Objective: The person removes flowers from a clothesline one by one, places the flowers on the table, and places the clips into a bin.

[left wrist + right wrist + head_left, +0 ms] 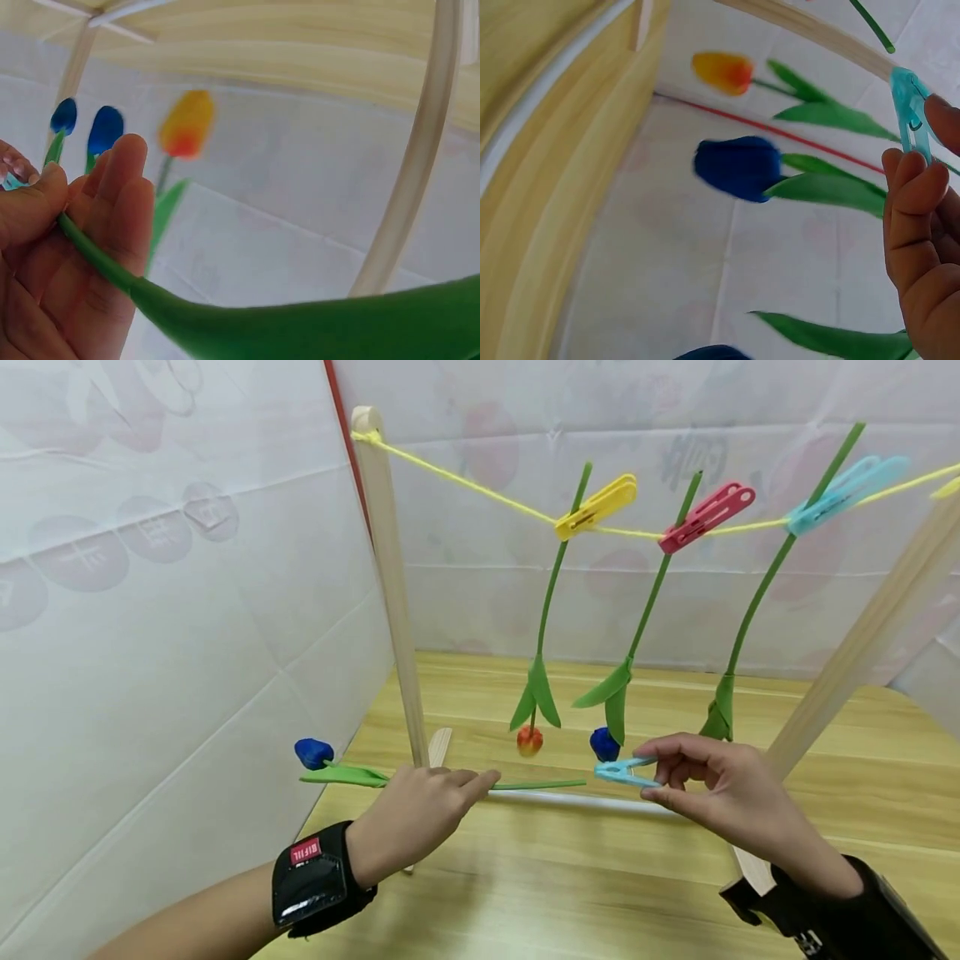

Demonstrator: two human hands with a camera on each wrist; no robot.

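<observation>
The left hand [420, 806] has its fingers [124, 217] curled round the green stem of a loose tulip [360, 774], the thumb pressing it against them. That tulip lies nearly level in the air above the worktop [600, 877]: its long axis runs left to right, the blue bud [313, 752] pointing left toward the white side wall and the bare stem end pointing right toward the other hand.

The right hand [731, 793] pinches a light blue clothespin [621, 771] between thumb and fingertips [909, 176], the remaining fingers loosely bent. The pin also lies roughly level, pointing left, just beside the stem's free end (whether the two touch cannot be told).

Behind the hands a yellow string [465, 483] sags between two wooden posts [390, 593]. Three tulips hang from it head down, each held by one peg: a yellow peg [596, 507], a red peg [707, 517] and a light blue peg [846, 493]. That makes four tulips and four pegs in all. The hanging buds seen are one orange-red [529, 741] and one blue [603, 744]; the third is hidden behind the right hand.
</observation>
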